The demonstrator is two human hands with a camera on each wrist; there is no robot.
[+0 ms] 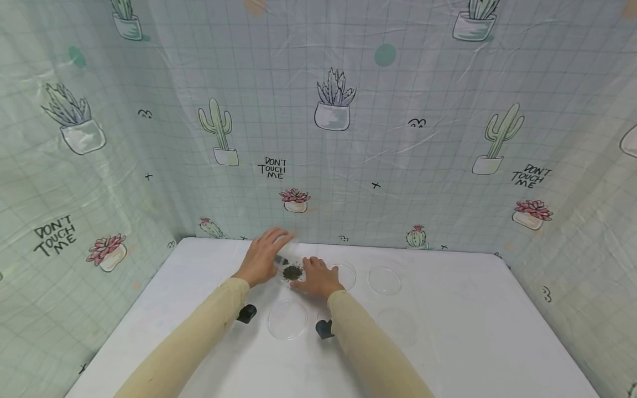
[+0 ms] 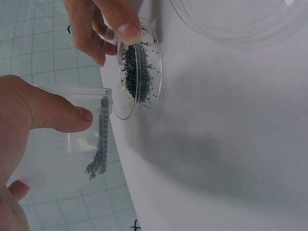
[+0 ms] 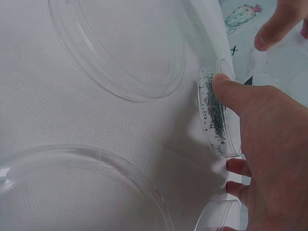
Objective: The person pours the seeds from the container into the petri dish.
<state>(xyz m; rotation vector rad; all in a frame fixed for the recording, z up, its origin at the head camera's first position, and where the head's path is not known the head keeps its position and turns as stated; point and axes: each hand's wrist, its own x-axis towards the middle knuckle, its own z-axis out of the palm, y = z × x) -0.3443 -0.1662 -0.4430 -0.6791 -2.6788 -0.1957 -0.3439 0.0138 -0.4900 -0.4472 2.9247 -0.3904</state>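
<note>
My left hand (image 1: 261,257) holds a clear plastic bag (image 2: 77,98), its thumb lying flat across the near side. Dark granules (image 2: 102,139) are gathered along the edge of the bag that faces the dish. My right hand (image 1: 318,276) grips a small clear petri dish (image 3: 201,96) by its rim, thumb on one side and fingers round the other. A heap of dark granules (image 1: 292,272) lies in the middle of this dish, with single grains scattered around it. The bag is right beside the dish in the left wrist view.
More clear petri dishes stand on the white table (image 1: 473,331): one dish (image 1: 269,323) in front, another dish (image 1: 400,284) to the right, and several others near the right arm. Behind the table hangs a cactus-print cloth (image 1: 388,210).
</note>
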